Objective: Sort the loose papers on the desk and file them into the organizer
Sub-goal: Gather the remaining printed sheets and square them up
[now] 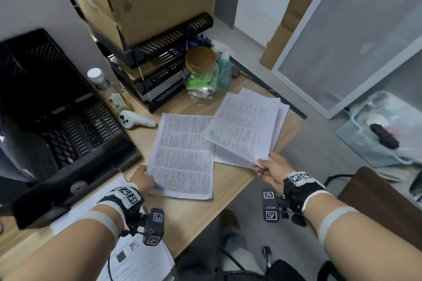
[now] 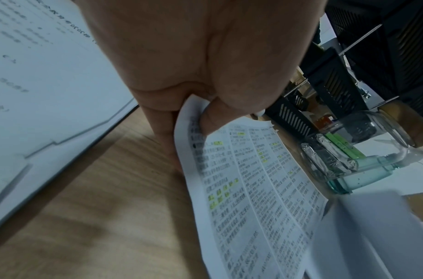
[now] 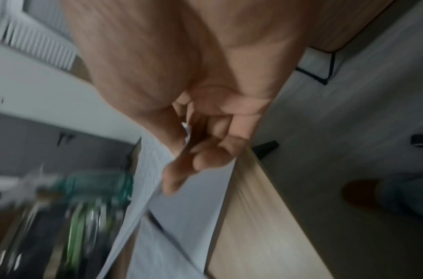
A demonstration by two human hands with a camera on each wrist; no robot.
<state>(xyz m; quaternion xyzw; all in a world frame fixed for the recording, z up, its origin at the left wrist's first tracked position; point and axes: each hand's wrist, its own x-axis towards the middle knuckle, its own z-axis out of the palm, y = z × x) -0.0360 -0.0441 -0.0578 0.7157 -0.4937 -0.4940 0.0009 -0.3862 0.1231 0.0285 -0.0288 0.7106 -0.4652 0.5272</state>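
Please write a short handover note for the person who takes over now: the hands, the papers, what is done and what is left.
Left hand: pinches the near-left corner of one sheet.
Right hand: pinches the near corner of a second sheet, lifted over the pile at the desk's right edge.
Done: nothing shows filed; the organizer at left looks empty.
Left: sort both sheets and the pile, then file them.

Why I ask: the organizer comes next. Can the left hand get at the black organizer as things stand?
Probably yes: the black organizer sits open just beyond the left hand, nothing between, though that hand pinches a printed sheet.
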